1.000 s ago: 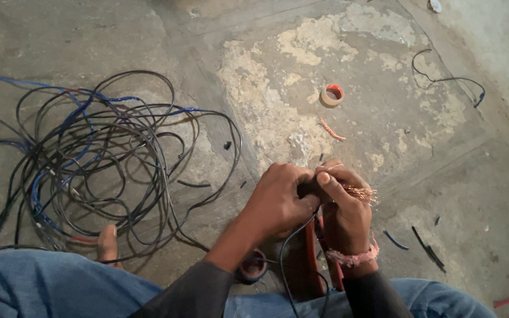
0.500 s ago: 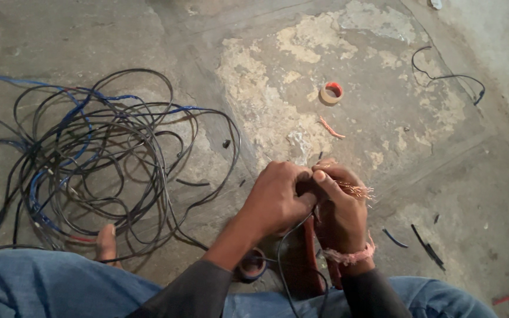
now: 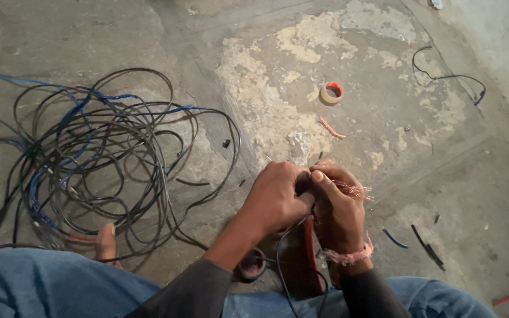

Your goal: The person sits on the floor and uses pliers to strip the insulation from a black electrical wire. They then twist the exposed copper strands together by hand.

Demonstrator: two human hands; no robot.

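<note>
Pinching together, the left hand [image 3: 275,197] and the right hand [image 3: 338,209] are both closing on the bare copper strands [image 3: 354,190], which are fanning out just to the right of the fingers. To do this well, I think the strands should be kept in one bundle and turned evenly, so none is breaking away. A dark cable [image 3: 287,259] is hanging below the hands toward the lap. Far to the left the tangled wire pile [image 3: 95,159] is lying, and beyond the hands a tape roll [image 3: 331,92] is resting on the concrete floor [image 3: 254,70].
</note>
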